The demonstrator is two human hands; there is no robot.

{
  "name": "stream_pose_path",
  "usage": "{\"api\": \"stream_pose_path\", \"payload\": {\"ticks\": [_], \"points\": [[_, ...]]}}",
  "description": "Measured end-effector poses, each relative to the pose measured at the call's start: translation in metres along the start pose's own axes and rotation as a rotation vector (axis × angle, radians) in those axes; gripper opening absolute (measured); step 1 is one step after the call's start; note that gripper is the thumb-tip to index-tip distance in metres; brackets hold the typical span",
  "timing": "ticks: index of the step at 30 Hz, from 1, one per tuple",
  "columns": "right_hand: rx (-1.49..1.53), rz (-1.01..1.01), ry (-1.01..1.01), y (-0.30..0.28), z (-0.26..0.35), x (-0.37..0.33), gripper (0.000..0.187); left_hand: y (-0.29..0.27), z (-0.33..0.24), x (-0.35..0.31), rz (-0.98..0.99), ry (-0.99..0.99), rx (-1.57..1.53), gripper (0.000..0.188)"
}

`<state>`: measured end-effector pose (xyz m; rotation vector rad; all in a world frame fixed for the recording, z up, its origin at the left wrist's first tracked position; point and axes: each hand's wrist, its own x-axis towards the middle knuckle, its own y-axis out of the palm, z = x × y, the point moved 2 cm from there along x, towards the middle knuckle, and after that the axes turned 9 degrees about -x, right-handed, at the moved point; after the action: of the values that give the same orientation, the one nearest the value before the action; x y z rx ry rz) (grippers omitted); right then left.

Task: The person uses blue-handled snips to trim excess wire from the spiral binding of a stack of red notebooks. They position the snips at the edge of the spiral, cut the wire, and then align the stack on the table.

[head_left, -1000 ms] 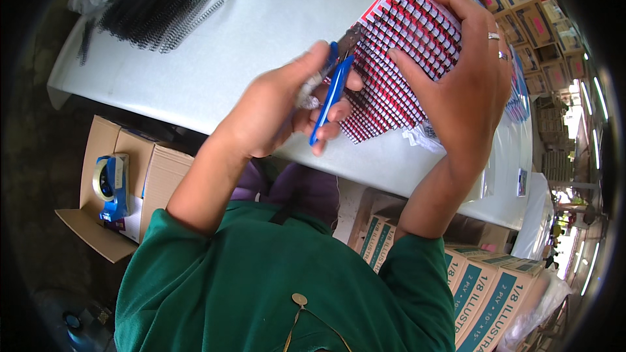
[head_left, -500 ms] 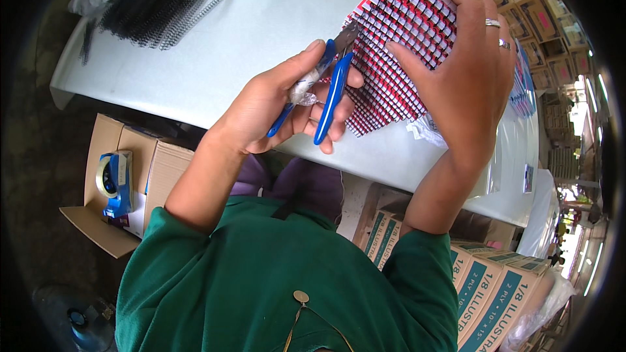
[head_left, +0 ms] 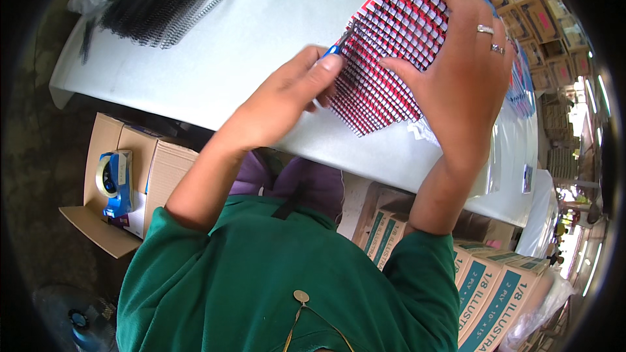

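A: Left hand (head_left: 297, 94)?
B: Closed around blue-handled cutters (head_left: 333, 49), tip at the coil-bound stack (head_left: 390, 52), just right of it (loose black coils (head_left: 147, 12) well off left).
A: Right hand (head_left: 466, 68)?
B: Spread, thumb on the stack, which is left of it.

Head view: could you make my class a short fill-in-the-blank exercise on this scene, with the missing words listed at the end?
1. The left hand holds a tool with a ____ handle.
2. The right hand, on the spiral-bound stack, wears two ____.
3. On the table, the loose black coils lie toward its ____ end.
4. The person's shirt is ____ in colour.

Missing words: blue; rings; left; green.
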<state>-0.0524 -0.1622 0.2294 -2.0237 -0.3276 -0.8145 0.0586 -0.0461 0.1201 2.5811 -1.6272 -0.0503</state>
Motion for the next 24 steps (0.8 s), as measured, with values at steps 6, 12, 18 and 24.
{"api": "stream_pose_path", "payload": {"ticks": [6,12,18,24], "points": [[0.021,-0.002,-0.043,-0.003,-0.002,-0.006,0.088,-0.036,0.026,0.000,-0.242,0.028,0.276,0.052],[0.470,-0.403,0.319,-0.006,-0.075,-0.030,0.079,-0.087,0.082,0.018,-0.609,0.166,1.242,0.051],[1.509,0.063,1.149,0.132,-0.116,-0.098,0.051,0.009,0.080,-0.016,-0.038,-0.248,-0.085,0.080],[1.872,0.194,1.200,0.179,-0.051,-0.105,0.062,0.051,0.119,0.000,0.003,-0.038,-0.337,0.075]]}}
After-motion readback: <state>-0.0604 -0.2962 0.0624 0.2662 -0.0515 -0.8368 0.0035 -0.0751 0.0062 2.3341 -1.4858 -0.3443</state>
